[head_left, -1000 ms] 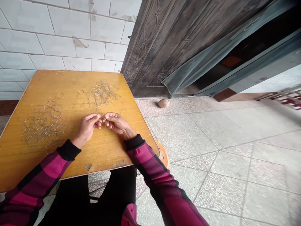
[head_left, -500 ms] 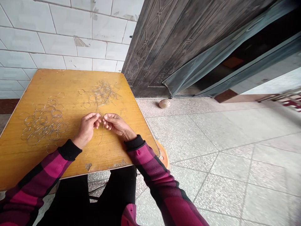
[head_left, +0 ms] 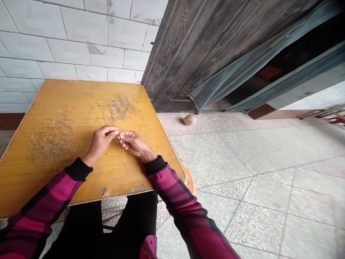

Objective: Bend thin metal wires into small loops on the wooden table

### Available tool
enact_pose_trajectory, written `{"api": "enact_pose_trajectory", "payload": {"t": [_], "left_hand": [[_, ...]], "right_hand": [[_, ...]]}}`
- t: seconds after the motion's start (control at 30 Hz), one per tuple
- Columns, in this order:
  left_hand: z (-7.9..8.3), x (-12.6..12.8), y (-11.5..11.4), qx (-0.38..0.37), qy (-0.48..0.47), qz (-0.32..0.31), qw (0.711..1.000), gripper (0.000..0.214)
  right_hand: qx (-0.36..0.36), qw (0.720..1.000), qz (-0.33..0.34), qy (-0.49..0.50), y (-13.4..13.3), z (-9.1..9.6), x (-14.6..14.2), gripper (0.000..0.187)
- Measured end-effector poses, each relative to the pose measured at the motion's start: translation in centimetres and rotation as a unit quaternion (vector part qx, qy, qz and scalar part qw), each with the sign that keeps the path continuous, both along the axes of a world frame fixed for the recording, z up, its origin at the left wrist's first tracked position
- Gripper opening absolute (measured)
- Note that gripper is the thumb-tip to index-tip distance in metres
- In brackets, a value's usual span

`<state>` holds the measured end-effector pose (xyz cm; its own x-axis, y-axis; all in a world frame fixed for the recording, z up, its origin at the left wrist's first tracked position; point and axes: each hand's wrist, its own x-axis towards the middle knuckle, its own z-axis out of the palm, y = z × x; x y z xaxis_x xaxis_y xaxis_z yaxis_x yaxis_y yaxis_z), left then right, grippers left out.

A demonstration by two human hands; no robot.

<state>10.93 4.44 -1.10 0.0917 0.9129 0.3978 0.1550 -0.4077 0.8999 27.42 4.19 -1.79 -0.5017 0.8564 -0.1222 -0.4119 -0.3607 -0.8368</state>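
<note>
My left hand (head_left: 100, 142) and my right hand (head_left: 134, 142) meet fingertip to fingertip over the middle of the yellow wooden table (head_left: 81, 172). Both pinch the upper end of a thin metal wire (head_left: 124, 154), whose free end hangs down towards me between the wrists. A heap of finished wire rings (head_left: 51, 140) lies on the table left of my left hand. A smaller tangle of looped wires (head_left: 117, 106) lies just beyond my hands.
A white tiled wall (head_left: 70, 50) rises behind the table. A dark carved door (head_left: 205, 46) stands at the right, with a small round ball (head_left: 190, 119) on the stone floor by its foot. An orange stool edge (head_left: 190, 180) shows under the table's right corner.
The wire's hanging end has swung from left to right between my wrists. My left-hand fingers have lifted a little. The view has shifted slightly rightward.
</note>
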Motion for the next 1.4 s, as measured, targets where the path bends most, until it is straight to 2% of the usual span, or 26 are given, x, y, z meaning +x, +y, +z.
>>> {"api": "enact_pose_trajectory", "payload": {"t": [0.2, 0.47, 1.0, 1.4], "left_hand": [[0.9, -0.5, 0.2, 0.124, 0.103, 0.015, 0.987, 0.011], [0.7, -0.2, -0.1, 0.16, 0.11, 0.058, 0.979, 0.013], [0.4, 0.3, 0.0, 0.12, 0.083, 0.088, 0.985, 0.013], [-0.1, 0.4, 0.3, -0.025, -0.015, 0.026, 0.999, 0.015]], "right_hand": [[-0.015, 1.0, 0.008, 0.008, 0.0, 0.0, -0.1, 0.022], [-0.026, 1.0, -0.007, 0.0, -0.2, 0.2, -0.5, 0.025], [0.027, 0.996, -0.081, -0.025, -0.8, 0.5, -1.2, 0.023], [0.037, 0.997, -0.043, -0.056, -0.1, 0.2, -0.1, 0.027]]}}
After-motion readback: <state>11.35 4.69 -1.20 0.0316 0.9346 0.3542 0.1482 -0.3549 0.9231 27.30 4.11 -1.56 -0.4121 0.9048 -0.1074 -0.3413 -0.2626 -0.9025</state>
